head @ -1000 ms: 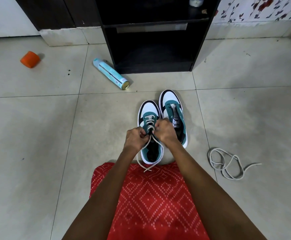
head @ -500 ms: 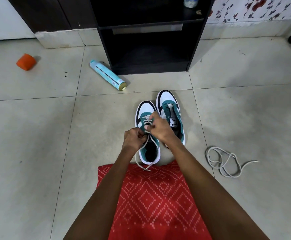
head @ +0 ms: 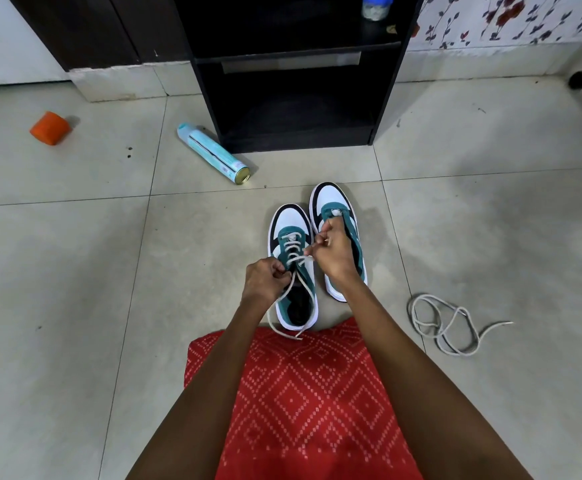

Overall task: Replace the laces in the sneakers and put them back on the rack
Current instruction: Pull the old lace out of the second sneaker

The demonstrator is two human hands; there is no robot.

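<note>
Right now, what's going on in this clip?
A person sits on a tiled floor lacing the left sneaker. Both hands, left hand and right hand, pinch ends of its white lace. The right sneaker beside it shows no lacing. A loose lace lies to the right; the black rack stands ahead.

My left hand and right hand each pinch an end of the white lace threaded through the left sneaker. The right sneaker sits just beside it on the tiled floor, in front of the black rack. A loose lace lies to my right; a spray can and an orange cap lie to my left.
</note>
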